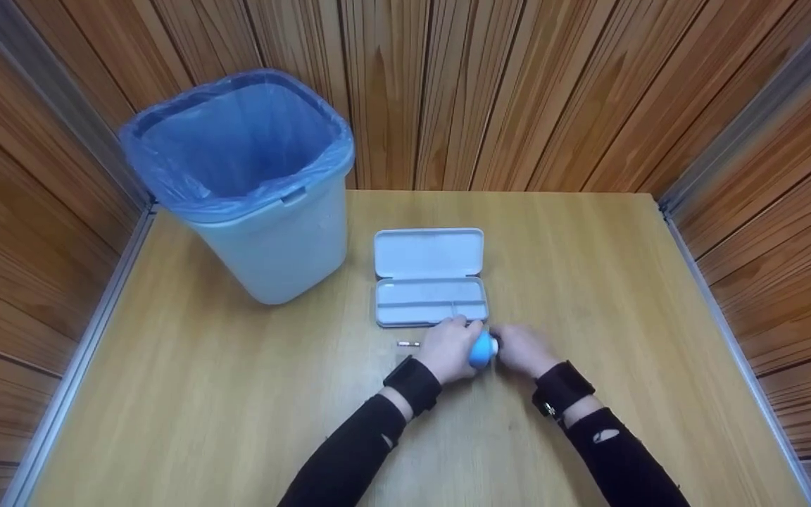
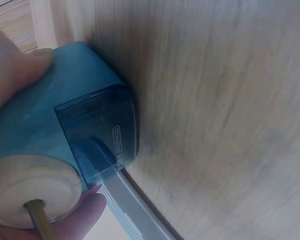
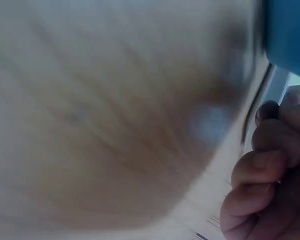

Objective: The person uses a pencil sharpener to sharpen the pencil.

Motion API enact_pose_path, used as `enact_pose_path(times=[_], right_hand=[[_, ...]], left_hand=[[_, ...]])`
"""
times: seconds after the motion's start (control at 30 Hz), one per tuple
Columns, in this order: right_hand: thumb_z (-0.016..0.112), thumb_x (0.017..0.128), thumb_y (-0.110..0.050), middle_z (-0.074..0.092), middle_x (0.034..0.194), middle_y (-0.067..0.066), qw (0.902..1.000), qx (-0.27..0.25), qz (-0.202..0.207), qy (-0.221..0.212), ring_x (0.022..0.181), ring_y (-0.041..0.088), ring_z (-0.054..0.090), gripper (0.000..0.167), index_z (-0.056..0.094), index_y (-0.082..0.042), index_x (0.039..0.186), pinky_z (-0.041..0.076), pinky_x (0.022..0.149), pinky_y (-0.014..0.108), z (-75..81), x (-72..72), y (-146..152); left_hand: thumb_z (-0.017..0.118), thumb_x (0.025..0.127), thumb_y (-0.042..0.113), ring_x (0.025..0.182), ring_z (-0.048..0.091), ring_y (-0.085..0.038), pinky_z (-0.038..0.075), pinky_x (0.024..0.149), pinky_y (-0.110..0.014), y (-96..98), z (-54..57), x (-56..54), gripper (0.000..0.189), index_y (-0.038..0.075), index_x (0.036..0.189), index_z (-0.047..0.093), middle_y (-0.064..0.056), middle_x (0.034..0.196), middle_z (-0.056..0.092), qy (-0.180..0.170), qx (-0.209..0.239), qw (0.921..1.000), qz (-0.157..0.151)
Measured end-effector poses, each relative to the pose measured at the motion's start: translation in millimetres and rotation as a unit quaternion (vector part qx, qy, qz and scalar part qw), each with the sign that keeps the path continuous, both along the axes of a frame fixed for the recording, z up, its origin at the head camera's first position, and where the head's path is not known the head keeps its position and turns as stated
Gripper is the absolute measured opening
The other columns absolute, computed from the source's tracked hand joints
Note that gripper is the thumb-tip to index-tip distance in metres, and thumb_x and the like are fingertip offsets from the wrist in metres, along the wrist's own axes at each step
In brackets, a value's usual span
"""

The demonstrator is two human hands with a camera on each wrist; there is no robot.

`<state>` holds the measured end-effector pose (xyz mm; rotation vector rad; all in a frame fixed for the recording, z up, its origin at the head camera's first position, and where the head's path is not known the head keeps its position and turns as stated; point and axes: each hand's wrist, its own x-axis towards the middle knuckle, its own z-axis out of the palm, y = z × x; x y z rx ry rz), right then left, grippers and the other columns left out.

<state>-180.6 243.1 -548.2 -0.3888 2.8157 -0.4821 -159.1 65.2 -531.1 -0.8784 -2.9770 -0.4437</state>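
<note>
My left hand point(image 1: 450, 350) grips a blue pencil sharpener point(image 1: 480, 350) with a dark see-through shavings window point(image 2: 102, 135). A pencil point(image 2: 41, 222) stands in the hole of its pale round face point(image 2: 27, 185). Close by on the right, my right hand point(image 1: 524, 350) has its fingers curled round the pencil, whose dark end point(image 3: 268, 111) peeps out in the right wrist view. Just beyond both hands, a pale pencil case point(image 1: 405, 315) lies with its lid up. A small silvery piece point(image 1: 408, 344) lies left of my left hand; its kind is unclear.
A light bin point(image 1: 286, 253) lined with a blue bag point(image 1: 236, 141) stands at the back left of the wooden table point(image 1: 624, 296). Wood-panelled walls point(image 1: 448, 91) close in the back and both sides.
</note>
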Motion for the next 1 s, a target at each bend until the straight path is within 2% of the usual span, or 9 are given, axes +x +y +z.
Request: enact_pose_path(times=[0.2,0.4,0.5,0.67,0.77,1.0], right_hand=[[0.062,0.082,-0.004,0.059,0.07,0.007,0.9996,0.014,0.005,0.023,0.064,0.022,0.05,0.008,0.061,-0.01,0.075,0.045,0.059,0.041,-5.3,12.3,-2],[0.064,0.08,-0.003,0.055,0.062,0.008,0.9973,0.026,0.016,0.067,0.057,0.024,0.05,0.017,0.055,-0.007,0.066,0.044,0.054,0.042,-8.9,28.1,-3],[0.065,0.079,-0.002,0.053,0.06,0.008,0.9957,0.03,0.022,0.085,0.056,0.026,0.049,0.018,0.054,-0.007,0.066,0.042,0.052,0.043,-10.1,33.9,-3],[0.067,0.078,-0.001,0.049,0.058,0.004,0.9954,0.028,0.028,0.088,0.054,0.022,0.047,0.022,0.052,-0.008,0.064,0.041,0.051,0.041,-10.1,41.8,-2],[0.066,0.081,-0.004,0.045,0.058,0.001,0.9951,0.03,0.038,0.086,0.053,0.019,0.043,0.025,0.051,-0.009,0.062,0.04,0.049,0.04,-8.9,46.5,-2],[0.068,0.084,-0.004,0.048,0.059,0.001,0.9922,0.026,0.063,0.104,0.054,0.017,0.042,0.02,0.054,-0.008,0.07,0.04,0.05,0.038,-5.3,57.6,0]], left_hand=[[0.086,0.071,0.035,0.09,0.065,-0.022,0.055,0.073,-0.033,1.3,-0.2,-0.5,0.055,0.015,0.115,0.061,-0.005,0.103,0.067,-0.01,-0.008,0.9999,0.002],[0.087,0.07,0.035,0.091,0.065,-0.022,0.055,0.075,-0.032,2.7,0.1,-1.2,0.058,0.014,0.117,0.061,-0.005,0.104,0.067,-0.023,-0.018,0.9995,0.008],[0.087,0.07,0.035,0.091,0.065,-0.022,0.055,0.075,-0.032,3.0,0.6,-1.1,0.058,0.014,0.117,0.061,-0.005,0.105,0.067,-0.026,-0.02,0.9994,0.011],[0.087,0.07,0.037,0.089,0.066,-0.023,0.056,0.074,-0.033,3.5,1.5,-0.4,0.058,0.014,0.116,0.06,-0.006,0.104,0.067,-0.021,-0.017,0.9995,0.012],[0.087,0.069,0.037,0.088,0.066,-0.023,0.056,0.073,-0.033,3.4,1.3,-0.6,0.058,0.013,0.114,0.06,-0.006,0.103,0.068,-0.019,-0.017,0.9996,0.016],[0.087,0.069,0.035,0.089,0.066,-0.023,0.056,0.075,-0.033,3.8,2.1,-1.5,0.061,0.012,0.118,0.061,-0.007,0.104,0.068,-0.022,-0.025,0.9993,0.016]])
